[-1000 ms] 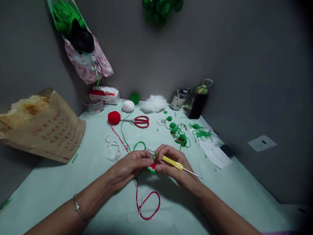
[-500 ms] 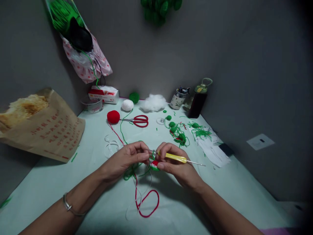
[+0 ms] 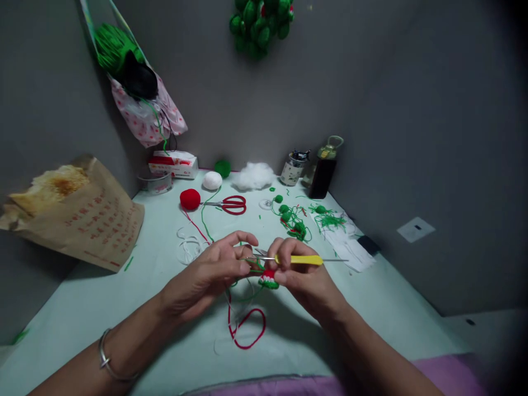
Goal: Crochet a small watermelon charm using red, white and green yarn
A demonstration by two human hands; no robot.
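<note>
My right hand [image 3: 309, 275] grips a crochet hook with a yellow handle [image 3: 306, 260], its metal tip pointing left. Between that hand's thumb and fingers is also a small red, white and green crocheted piece [image 3: 269, 279]. My left hand [image 3: 210, 269] pinches green yarn [image 3: 256, 269] near the hook's tip, its index finger raised. A small silver metal item [image 3: 260, 252] shows between the hands, partly hidden. Red yarn [image 3: 264, 324] lies looped on the table below them, with thin white thread beside it.
On the pale table [image 3: 165, 352] are red-handled scissors [image 3: 234, 205], a red yarn ball [image 3: 190, 199], a white ball [image 3: 212, 180], white stuffing [image 3: 253, 176] and green crocheted pieces [image 3: 293, 220]. A paper bag [image 3: 99, 220] stands left; a bottle [image 3: 324, 173] stands back right.
The view has shifted, showing a purple edge at the bottom. The hook now lies more level, and my left index finger has lifted away from the thumb. The crocheted piece sits slightly further right.
</note>
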